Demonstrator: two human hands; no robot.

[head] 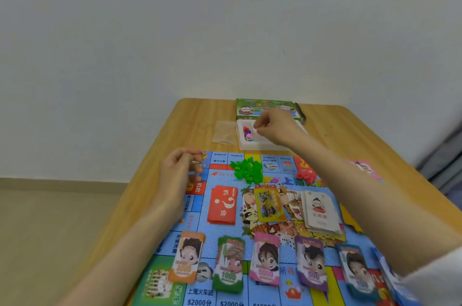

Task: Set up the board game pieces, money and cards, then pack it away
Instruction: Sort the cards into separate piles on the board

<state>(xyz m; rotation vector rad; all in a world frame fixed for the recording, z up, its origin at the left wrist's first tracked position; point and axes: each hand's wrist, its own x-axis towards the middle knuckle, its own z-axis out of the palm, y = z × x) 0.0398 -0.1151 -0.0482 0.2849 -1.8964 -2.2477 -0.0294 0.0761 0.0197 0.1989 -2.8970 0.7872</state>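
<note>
White plastic tray (250,147) lies under the right hand (273,128), whose fingers curl down over the coloured pawns (247,133) inside; whether it grips one I cannot tell. The left hand (178,170) hovers, fingers curled, over the game board (220,233) corner, its grip unclear. Green houses (247,171) lie just right of it.

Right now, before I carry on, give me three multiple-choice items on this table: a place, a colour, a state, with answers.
1. The right hand is over: A the white tray; B the red cards; C the money.
2. The 1000 note stack is: A orange; B green; C purple.
3. The game board lies: A folded; B rolled; C spread flat.
Answers: A, its fingers hang above the tray; B, its border is green; C, it lies open on the table.
</note>
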